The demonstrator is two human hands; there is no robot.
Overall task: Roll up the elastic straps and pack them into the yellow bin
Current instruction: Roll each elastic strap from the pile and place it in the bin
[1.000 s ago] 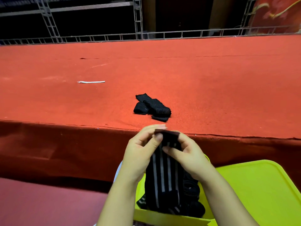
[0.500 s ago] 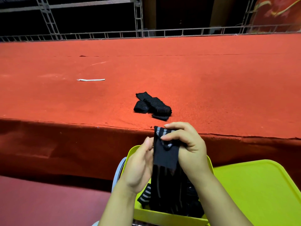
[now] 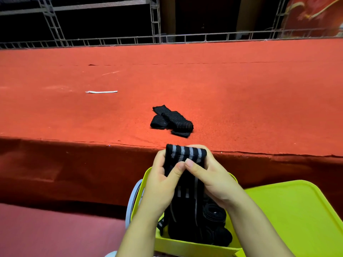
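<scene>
Hands: left hand (image 3: 159, 179) and right hand (image 3: 213, 179) both pinch the black grey-striped elastic strap (image 3: 185, 153), thumbs meeting.
Bin: yellow plastic bin (image 3: 194, 248) below holds black rolled straps (image 3: 213, 214).
Stage: loose black strap (image 3: 171, 120) lies on red carpet (image 3: 241, 99).

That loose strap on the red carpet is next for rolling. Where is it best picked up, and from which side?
Probably by the free flat end of the loose strap that sticks out at the far left of the crumpled heap. Come from above and pinch it across its width. The rest lies folded over itself, so a grab at the middle would lift a tangle.
</scene>
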